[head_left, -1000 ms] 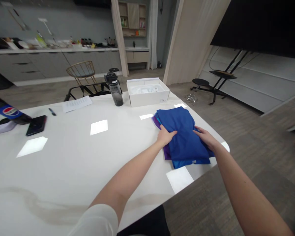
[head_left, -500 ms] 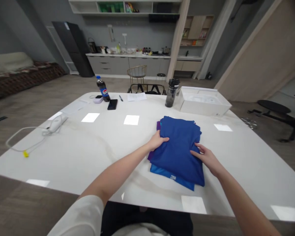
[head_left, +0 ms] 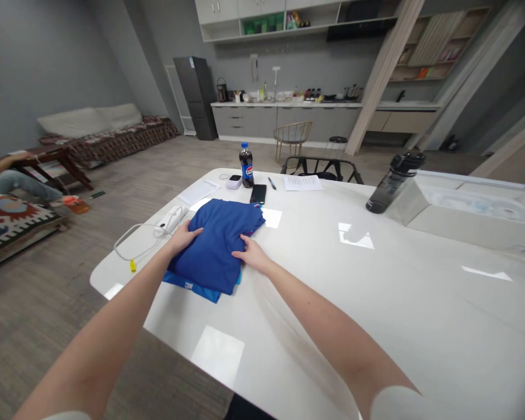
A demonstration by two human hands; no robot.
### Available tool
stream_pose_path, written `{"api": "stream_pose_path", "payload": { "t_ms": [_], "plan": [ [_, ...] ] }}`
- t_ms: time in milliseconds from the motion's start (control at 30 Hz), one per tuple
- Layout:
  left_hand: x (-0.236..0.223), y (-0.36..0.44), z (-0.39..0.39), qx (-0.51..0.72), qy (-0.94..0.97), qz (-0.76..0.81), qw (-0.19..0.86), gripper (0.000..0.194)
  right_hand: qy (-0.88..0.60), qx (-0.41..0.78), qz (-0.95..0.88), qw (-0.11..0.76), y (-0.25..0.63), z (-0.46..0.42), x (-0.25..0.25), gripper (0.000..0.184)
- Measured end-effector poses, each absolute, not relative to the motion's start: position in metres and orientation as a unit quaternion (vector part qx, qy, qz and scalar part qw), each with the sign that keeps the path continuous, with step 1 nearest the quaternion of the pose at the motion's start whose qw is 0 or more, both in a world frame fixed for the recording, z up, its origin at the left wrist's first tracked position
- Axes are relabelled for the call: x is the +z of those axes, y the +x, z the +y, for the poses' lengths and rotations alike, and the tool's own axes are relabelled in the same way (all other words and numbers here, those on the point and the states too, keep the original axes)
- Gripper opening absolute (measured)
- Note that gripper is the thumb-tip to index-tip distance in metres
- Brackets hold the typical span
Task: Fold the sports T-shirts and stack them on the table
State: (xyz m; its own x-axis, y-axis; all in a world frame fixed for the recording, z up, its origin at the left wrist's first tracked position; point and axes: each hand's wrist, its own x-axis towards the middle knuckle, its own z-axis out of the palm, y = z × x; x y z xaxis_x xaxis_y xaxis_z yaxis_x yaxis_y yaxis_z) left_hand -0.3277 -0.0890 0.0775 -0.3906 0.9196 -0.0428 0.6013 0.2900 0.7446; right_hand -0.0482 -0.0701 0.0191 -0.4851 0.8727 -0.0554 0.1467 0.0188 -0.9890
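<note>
A stack of folded clothes (head_left: 219, 242), dark blue on top with a brighter blue garment (head_left: 201, 291) peeking out below, is at the left part of the white table (head_left: 315, 274). My left hand (head_left: 184, 238) grips its left edge, thumb on top and the other fingers tucked out of sight. On the opposite edge my right hand (head_left: 252, 254) holds the stack, thumb and forefinger on the dark blue cloth. Whether the stack rests on the table or hangs just above it, I cannot tell.
Behind the stack are a white power strip (head_left: 170, 220) with cable, a phone (head_left: 258, 193), a cola bottle (head_left: 246, 166), a pen (head_left: 272, 183) and papers (head_left: 303, 183). A dark tumbler (head_left: 394, 184) and a white box (head_left: 476, 207) stand at right. A person's leg (head_left: 21, 182) shows far left.
Both hands have carried the stack of clothes from the right-middle of the table to its left part, close to the power strip. The view has turned left.
</note>
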Motion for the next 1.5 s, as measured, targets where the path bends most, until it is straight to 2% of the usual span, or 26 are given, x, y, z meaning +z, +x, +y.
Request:
{"api": "stream_pose_path", "payload": {
  "t_ms": [67, 200, 333, 433, 533, 667, 767, 867, 967, 1100, 1167, 1233, 1367, 1433, 1500],
  "plan": [
    [0.075, -0.361, -0.074, 0.273, 0.51, 0.802, 0.148, 0.058, -0.415, 0.552, -0.658, 0.301, -0.086, -0.052, 0.025, 0.088],
    [0.077, -0.381, -0.056, 0.192, 0.506, 0.84, 0.046, 0.058, -0.426, 0.501, -0.707, 0.259, -0.113, -0.03, 0.038, 0.082],
    [0.091, -0.355, -0.034, 0.201, 0.529, 0.822, -0.069, 0.059, -0.429, 0.41, -0.768, 0.238, -0.093, -0.022, 0.051, 0.05],
    [0.1, -0.328, -0.003, 0.177, 0.564, 0.804, -0.065, 0.052, -0.431, 0.37, -0.785, 0.249, -0.058, -0.027, 0.055, 0.034],
    [0.102, -0.311, 0.029, 0.144, 0.524, 0.839, -0.006, 0.039, -0.392, 0.409, -0.795, 0.219, -0.019, -0.037, 0.051, 0.019],
    [0.102, -0.302, 0.043, 0.15, 0.465, 0.873, 0.016, 0.026, -0.375, 0.474, -0.772, 0.197, 0.026, -0.053, 0.045, 0.02],
    [0.111, -0.288, 0.034, 0.191, 0.458, 0.867, -0.038, 0.027, -0.393, 0.484, -0.752, 0.212, 0.054, -0.061, 0.045, 0.024],
    [0.132, -0.251, 0.022, 0.261, 0.472, 0.834, -0.115, 0.028, -0.419, 0.48, -0.732, 0.243, 0.086, -0.065, 0.047, 0.027],
    [0.157, -0.177, 0.007, 0.326, 0.525, 0.776, -0.125, 0.027, -0.475, 0.448, -0.691, 0.31, 0.131, -0.064, 0.053, 0.034],
    [0.164, -0.032, -0.042, 0.339, 0.699, 0.63, 0.014, 0.02, -0.582, 0.377, -0.558, 0.455, 0.22, -0.062, 0.069, 0.045],
    [0.151, 0.041, -0.086, 0.3, 0.797, 0.508, 0.128, 0.021, -0.611, 0.361, -0.489, 0.507, 0.271, -0.067, 0.076, 0.047],
    [0.131, 0.1, -0.135, 0.219, 0.87, 0.372, 0.239, 0.021, -0.629, 0.352, -0.46, 0.519, 0.32, -0.077, 0.077, 0.045],
    [0.094, 0.162, -0.215, 0.096, 0.887, 0.139, 0.431, 0.013, -0.682, 0.325, -0.505, 0.418, 0.392, -0.111, 0.063, 0.04],
    [0.085, 0.169, -0.23, 0.102, 0.852, 0.078, 0.508, 0.013, -0.695, 0.293, -0.554, 0.352, 0.41, -0.13, 0.051, 0.04],
    [0.08, 0.167, -0.227, 0.16, 0.821, 0.118, 0.535, 0.018, -0.688, 0.271, -0.603, 0.299, 0.416, -0.147, 0.042, 0.041]
  ]
}}
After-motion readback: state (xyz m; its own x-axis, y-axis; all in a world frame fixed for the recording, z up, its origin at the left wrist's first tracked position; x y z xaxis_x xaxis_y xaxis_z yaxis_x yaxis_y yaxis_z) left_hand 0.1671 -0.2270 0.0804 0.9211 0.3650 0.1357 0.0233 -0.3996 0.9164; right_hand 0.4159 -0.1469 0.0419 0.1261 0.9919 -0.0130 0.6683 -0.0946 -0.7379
